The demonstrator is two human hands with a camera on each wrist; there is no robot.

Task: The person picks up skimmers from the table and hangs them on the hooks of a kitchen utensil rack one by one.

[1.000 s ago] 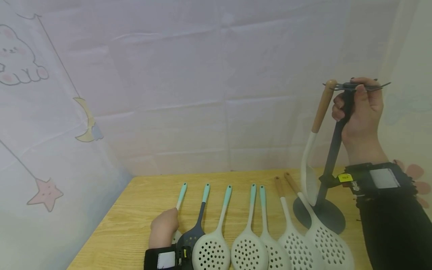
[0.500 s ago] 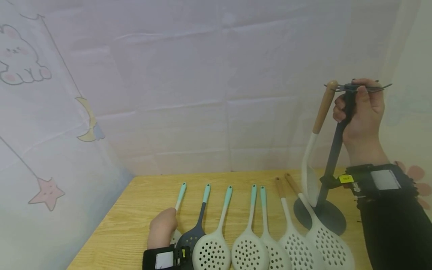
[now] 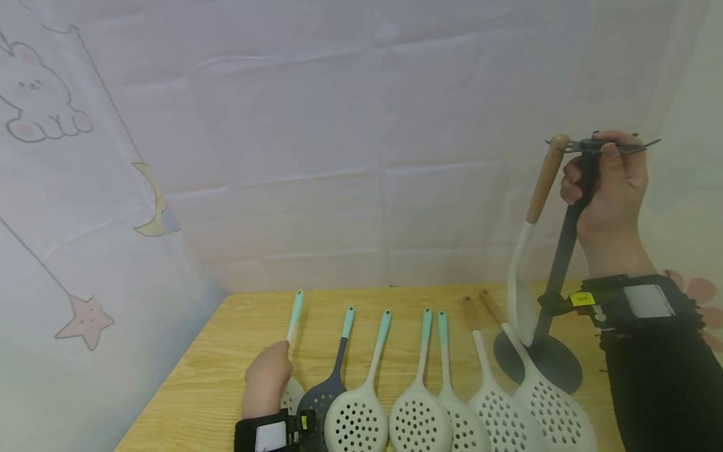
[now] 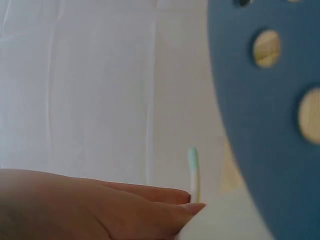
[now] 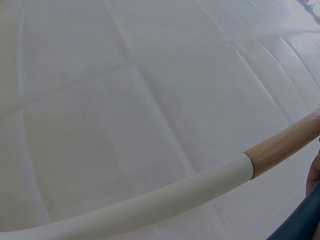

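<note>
My right hand gripping the dark rack at frame right, my left hand grasping the teal-handled spoon at lower left

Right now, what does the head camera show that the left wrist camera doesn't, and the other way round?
Only the head view shows the right hand gripping the dark stand with a wooden-handled spoon hanging from it, and the row of strainers on the table. Only the left wrist view shows wood through the dark strainer's holes. Both show the left hand holding a teal-handled spoon.
</note>
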